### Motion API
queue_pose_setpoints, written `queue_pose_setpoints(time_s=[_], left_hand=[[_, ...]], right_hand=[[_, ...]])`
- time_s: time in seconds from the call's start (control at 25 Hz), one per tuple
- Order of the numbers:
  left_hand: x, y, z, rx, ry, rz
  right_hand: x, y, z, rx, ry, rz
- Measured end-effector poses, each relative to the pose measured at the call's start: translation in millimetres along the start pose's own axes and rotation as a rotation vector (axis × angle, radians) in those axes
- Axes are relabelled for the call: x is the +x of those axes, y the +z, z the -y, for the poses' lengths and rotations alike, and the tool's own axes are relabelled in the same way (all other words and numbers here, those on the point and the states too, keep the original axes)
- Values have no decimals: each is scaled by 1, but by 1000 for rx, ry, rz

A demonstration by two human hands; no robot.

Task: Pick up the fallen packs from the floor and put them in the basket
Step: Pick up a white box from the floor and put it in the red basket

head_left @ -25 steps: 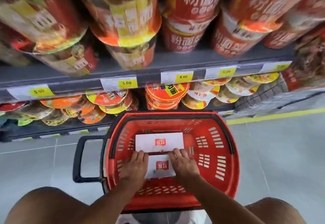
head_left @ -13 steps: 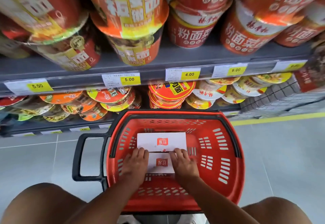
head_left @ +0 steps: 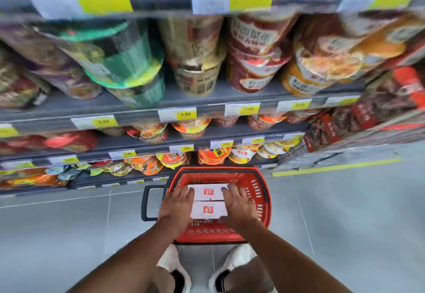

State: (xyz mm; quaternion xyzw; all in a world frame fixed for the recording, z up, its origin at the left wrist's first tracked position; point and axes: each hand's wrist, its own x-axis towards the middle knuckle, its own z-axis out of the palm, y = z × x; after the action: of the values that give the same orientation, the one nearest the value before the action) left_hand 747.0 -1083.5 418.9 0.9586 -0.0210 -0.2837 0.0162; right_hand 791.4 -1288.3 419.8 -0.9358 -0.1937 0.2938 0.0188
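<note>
Grey tiled floor (head_left: pixel 69 235), pale grout lines, with a yellow line (head_left: pixel 335 166) painted along the right side. Shop shelving (head_left: pixel 138 106) fills the upper view: grey shelves in several tiers, each edged with white and yellow price tags (head_left: pixel 177 114). Stock: tall noodle cups (head_left: pixel 253 62) on the upper shelf, green, brown, red and orange; flat bowl packs (head_left: pixel 171 158) on the lowest tiers. Upper portion blurred; tag figures there unreadable.

Red basket (head_left: pixel 255 191), plastic, slotted walls, black rim and a black handle (head_left: pixel 147 203) projecting to its left, standing on the floor before the bottom shelf.

Contents: 2 white packs, each with a small red label. Far pack (head_left: pixel 208 192) and near pack (head_left: pixel 208 210) lie flat, side by side, long edges touching.

Left hand (head_left: pixel 177 205): fingers spread, palm down on the left ends of both packs. Right hand (head_left: pixel 239 205): fingers spread, palm down on the right ends. Neither closes around a pack.

White shoes (head_left: pixel 232 262), 2, on the floor just behind the basket.
</note>
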Motion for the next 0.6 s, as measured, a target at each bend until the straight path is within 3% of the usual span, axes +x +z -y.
queue_pose_setpoints(time_s=[0.2, 0.4, 0.6], left_hand=[[-81, -109, -1, -21, -11, -42], [-111, -163, -12, -43, 24, -137], [-131, -182, -6, -48, -89, -208]], right_hand=[[-79, -101, 24, 3, 42, -90], [-118, -156, 28, -5, 64, -141], [-120, -189, 25, -67, -14, -64]])
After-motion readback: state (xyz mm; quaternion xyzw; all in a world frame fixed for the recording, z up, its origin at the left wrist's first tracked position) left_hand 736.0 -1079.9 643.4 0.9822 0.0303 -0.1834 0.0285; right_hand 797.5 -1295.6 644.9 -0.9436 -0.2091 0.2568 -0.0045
